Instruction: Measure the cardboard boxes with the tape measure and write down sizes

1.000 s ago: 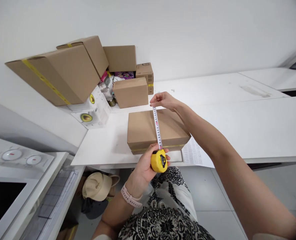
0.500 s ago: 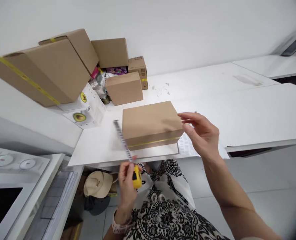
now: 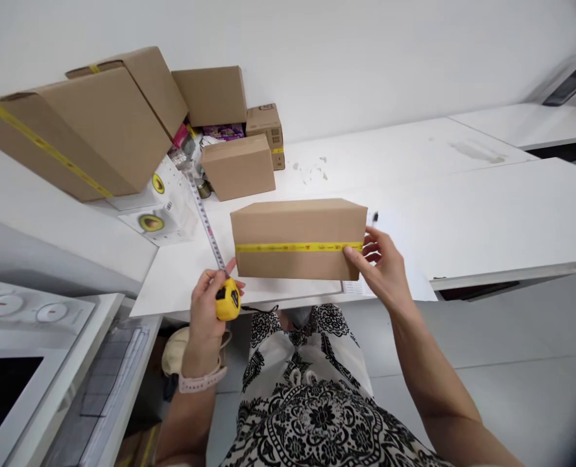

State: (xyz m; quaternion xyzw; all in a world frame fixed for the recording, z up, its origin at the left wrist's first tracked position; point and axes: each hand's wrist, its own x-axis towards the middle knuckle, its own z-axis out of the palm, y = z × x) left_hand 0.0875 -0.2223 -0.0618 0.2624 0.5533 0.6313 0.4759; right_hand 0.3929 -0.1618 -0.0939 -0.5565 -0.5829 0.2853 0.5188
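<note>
A closed cardboard box [image 3: 298, 228] with yellow tape along its side is at the front of the white table, that taped side turned toward me. At its right end my right hand [image 3: 383, 266] grips it, thumb on the taped face and fingers round the corner. My left hand [image 3: 210, 298] is closed round a yellow tape measure [image 3: 228, 300], just left of the box. The metal blade [image 3: 207, 227] sticks out from the case, up and away over the table. One left finger points at the box's lower left edge; whether it touches, I cannot tell.
Larger cartons [image 3: 108, 130] and white avocado-print boxes [image 3: 156, 214] stack at the left. A smaller carton [image 3: 239, 167] stands behind. Printed paper [image 3: 405, 259] and a black-tipped pen [image 3: 375, 218] lie right of the box. A white appliance [image 3: 25, 324] is at lower left.
The box has tilted so its taped side faces me more. My left hand has moved up and left with the tape measure; my right hand now grips the box's end.
</note>
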